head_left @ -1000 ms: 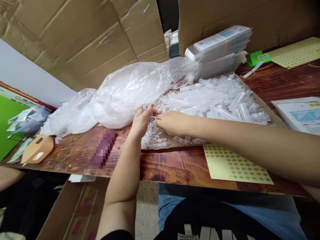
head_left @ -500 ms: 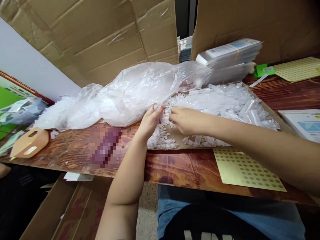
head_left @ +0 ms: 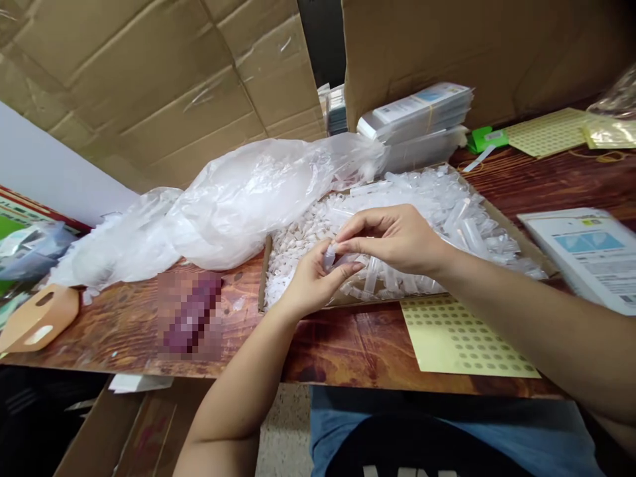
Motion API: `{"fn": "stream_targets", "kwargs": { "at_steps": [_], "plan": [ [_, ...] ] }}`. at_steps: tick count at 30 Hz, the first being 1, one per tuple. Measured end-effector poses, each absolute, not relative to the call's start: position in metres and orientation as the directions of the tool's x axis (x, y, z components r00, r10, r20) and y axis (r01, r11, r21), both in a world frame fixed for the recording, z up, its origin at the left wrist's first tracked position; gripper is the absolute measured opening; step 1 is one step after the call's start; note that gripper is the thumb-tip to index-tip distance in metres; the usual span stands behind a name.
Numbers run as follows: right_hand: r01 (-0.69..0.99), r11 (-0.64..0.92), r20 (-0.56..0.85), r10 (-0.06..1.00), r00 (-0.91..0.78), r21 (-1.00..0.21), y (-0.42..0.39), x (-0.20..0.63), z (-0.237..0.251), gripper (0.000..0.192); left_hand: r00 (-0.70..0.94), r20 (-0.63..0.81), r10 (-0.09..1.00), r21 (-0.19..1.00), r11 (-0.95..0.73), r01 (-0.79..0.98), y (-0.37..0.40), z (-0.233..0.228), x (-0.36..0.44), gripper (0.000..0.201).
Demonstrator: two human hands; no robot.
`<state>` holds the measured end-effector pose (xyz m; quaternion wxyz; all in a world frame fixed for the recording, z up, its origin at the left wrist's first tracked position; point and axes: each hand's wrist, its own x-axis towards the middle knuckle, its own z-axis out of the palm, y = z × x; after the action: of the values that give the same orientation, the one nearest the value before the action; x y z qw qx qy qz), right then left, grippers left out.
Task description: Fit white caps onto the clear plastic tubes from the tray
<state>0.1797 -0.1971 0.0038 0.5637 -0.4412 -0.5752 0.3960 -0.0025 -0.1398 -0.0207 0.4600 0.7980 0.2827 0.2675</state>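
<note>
Over the front of a shallow cardboard tray (head_left: 262,278), my left hand (head_left: 315,281) closes round a short clear plastic tube (head_left: 328,257), mostly hidden by the fingers. My right hand (head_left: 397,238) meets it from the right, thumb and forefinger pinched on a small white plastic piece (head_left: 334,246) at the tube's upper end. Whether the two parts are joined I cannot tell. Many small white plastic pieces (head_left: 293,255) fill the tray's left part. Clear plastic tubes (head_left: 464,222) lie heaped in its right part.
A large clear plastic bag (head_left: 243,199) lies behind the tray. Sticker sheets (head_left: 462,338) lie at the table's front edge. Printed packets (head_left: 417,116) stand stacked at the back, with more packets (head_left: 586,245) at right. A pixelated purple object (head_left: 193,315) and an orange holder (head_left: 42,318) are at left.
My right hand has lifted from the small pieces and come to the tube in my left hand. Both hands are now together, nearer to me. The view has shifted rightward.
</note>
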Motion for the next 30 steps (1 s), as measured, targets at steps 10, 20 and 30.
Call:
{"fn": "stream_targets", "kwargs": {
  "at_steps": [10,20,30],
  "plan": [
    [-0.06,0.195,0.195,0.981,-0.002,-0.979,-0.191,0.181,-0.003,0.02,0.712,0.232,0.663,0.78,-0.564,0.271,-0.135,-0.023,-0.004,0.038],
    [0.052,0.199,0.2,0.98,0.008,-0.979,-0.192,0.186,-0.004,0.017,0.699,0.287,0.655,0.706,-0.638,0.308,-0.133,-0.027,-0.01,0.05],
    [0.068,0.186,0.191,0.979,0.074,-0.98,-0.192,0.179,-0.017,0.026,0.726,0.321,0.608,0.619,-0.715,0.326,-0.133,-0.031,-0.012,0.038]
  ]
}}
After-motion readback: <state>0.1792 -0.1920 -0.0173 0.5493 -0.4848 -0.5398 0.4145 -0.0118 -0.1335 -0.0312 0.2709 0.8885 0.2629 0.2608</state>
